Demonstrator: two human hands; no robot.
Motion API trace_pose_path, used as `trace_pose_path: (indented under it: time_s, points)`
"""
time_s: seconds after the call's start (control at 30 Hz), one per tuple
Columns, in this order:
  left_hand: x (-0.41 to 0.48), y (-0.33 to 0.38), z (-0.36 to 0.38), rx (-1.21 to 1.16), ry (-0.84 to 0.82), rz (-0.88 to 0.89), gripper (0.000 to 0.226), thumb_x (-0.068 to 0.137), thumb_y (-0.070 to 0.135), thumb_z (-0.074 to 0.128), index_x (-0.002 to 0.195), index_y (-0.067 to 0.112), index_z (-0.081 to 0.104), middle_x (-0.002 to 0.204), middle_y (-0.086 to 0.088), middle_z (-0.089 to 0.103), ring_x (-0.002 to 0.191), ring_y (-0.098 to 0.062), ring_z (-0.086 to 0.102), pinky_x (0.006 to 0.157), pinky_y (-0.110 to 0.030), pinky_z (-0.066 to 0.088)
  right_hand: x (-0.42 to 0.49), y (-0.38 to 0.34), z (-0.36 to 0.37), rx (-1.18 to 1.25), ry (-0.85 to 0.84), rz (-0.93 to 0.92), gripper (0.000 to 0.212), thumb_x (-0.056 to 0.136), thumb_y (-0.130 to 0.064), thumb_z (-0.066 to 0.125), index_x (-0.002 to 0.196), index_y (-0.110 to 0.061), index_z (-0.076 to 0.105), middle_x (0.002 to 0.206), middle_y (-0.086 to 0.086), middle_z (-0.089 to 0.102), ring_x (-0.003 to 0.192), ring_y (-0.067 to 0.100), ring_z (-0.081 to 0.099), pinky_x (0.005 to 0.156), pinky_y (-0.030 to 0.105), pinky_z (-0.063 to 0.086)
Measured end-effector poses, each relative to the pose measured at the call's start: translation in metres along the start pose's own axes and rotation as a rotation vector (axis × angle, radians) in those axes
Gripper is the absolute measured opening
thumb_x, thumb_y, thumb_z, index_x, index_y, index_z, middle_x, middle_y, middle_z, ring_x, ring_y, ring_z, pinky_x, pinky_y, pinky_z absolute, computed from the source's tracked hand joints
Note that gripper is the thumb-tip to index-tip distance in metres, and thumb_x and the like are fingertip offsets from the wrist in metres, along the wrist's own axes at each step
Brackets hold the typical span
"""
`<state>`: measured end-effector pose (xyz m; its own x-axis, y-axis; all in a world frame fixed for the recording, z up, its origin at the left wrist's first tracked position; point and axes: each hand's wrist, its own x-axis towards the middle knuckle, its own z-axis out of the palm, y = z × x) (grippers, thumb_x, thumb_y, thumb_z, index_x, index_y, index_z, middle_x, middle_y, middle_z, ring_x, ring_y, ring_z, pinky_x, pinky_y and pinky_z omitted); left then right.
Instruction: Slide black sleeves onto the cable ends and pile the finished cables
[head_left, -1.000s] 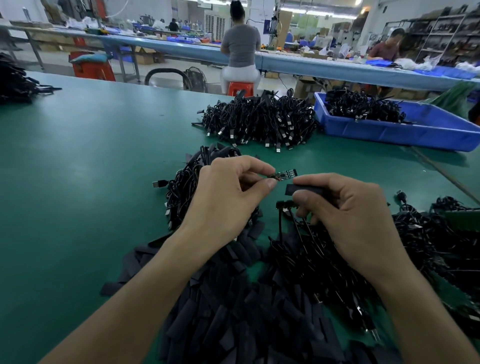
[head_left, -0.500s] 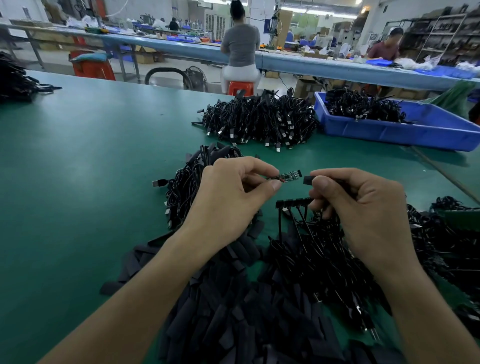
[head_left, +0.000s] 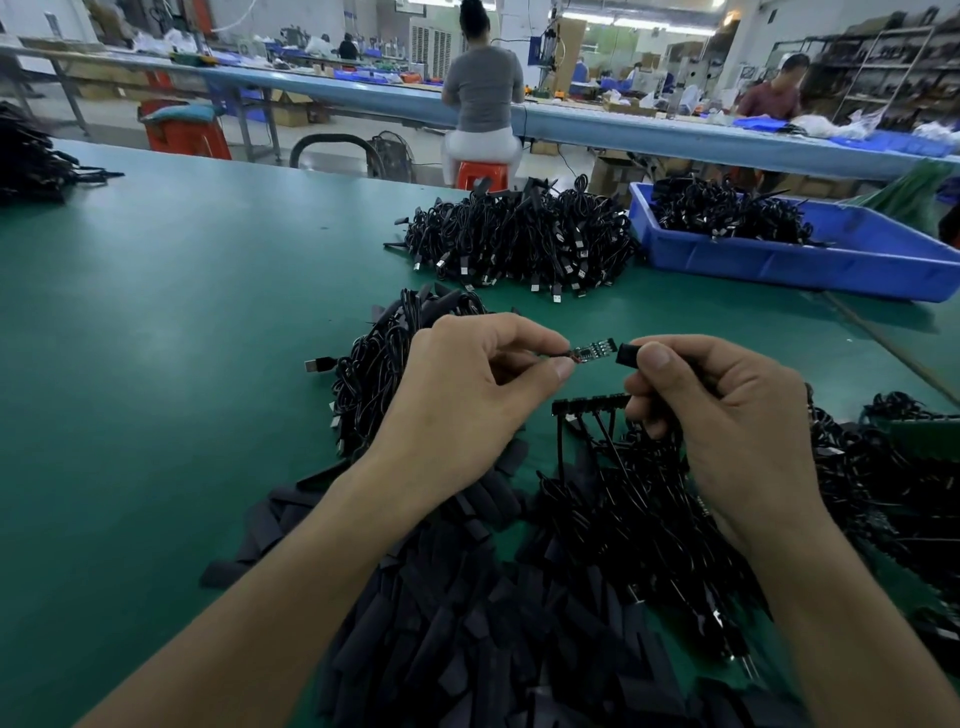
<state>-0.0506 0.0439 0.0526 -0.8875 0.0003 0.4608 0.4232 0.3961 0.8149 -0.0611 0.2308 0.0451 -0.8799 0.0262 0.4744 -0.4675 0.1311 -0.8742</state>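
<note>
Since a second ago the right hand (head_left: 727, 415) has lifted its black sleeve (head_left: 626, 354) from below the cable end (head_left: 595, 351) up level with it. The open mouth now sits just beside the tip of the little green board there, not yet over it. Left hand (head_left: 467, 395) pinches the cable right behind the board, thumb against forefinger. Right hand pinches the sleeve near its mouth, other fingers curled. Hands are close, not touching, held above the middle of the worktop (head_left: 182, 338). Step in hand, by my reading: threading. To do it well, keep the board in line with the mouth, squeeze the sleeve's edges so the flat tube gapes, and feed one corner in first. Then shift the right grip back so the fingers don't block the way, and push until the reddish wire joints are covered. Likely snag: board parts catching the lip. Below the hands, heap of loose sleeves (head_left: 467, 623) at the near edge. Bare cables (head_left: 649, 519) lie to the right. Coiled pile (head_left: 384, 364) behind the left hand, probably the finished ones. Larger pile (head_left: 519, 244) and blue tray (head_left: 831, 265) sit toward the far right.
</note>
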Motion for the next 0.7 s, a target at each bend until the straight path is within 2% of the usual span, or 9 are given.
trace_pose_path:
  time_s: [0.2,0.37,0.5,0.7]
  points:
    - [0.000,0.000,0.000,0.012,-0.008,0.007,0.009,0.087,0.021,0.077,0.095,0.023,0.078,0.076,0.011,0.073,0.071,0.001,0.067,0.064,-0.008,0.046,-0.001,-0.001,0.001,-0.030,0.016,-0.035,0.015,0.083,-0.038,0.065,0.091,-0.027,0.072,0.074,-0.003,0.074,0.059,0.008,0.067,0.051,0.016,0.050]
    - [-0.001,0.000,0.002,0.016,-0.021,0.009,0.007,0.087,0.021,0.077,0.094,0.024,0.078,0.074,0.012,0.073,0.067,0.002,0.065,0.060,-0.007,0.044,-0.003,-0.004,-0.001,-0.078,-0.003,-0.040,0.015,0.082,-0.038,0.065,0.092,-0.029,0.072,0.075,-0.006,0.075,0.059,0.008,0.068,0.052,0.015,0.051]
    - [0.001,-0.002,0.001,0.000,-0.034,-0.002,0.007,0.088,0.021,0.077,0.092,0.027,0.077,0.073,0.011,0.072,0.063,0.003,0.062,0.058,-0.008,0.043,-0.002,-0.004,-0.004,-0.130,-0.048,-0.061,0.014,0.082,-0.037,0.068,0.095,-0.032,0.071,0.077,-0.008,0.075,0.061,0.008,0.068,0.054,0.015,0.052]
    - [0.004,-0.008,-0.001,-0.063,-0.094,-0.013,0.013,0.089,0.017,0.075,0.090,0.029,0.075,0.072,0.013,0.070,0.066,0.001,0.063,0.065,-0.014,0.049,0.001,-0.003,-0.012,-0.165,-0.116,-0.067,0.020,0.079,-0.040,0.069,0.098,-0.033,0.072,0.076,-0.005,0.074,0.061,0.009,0.068,0.055,0.016,0.052]
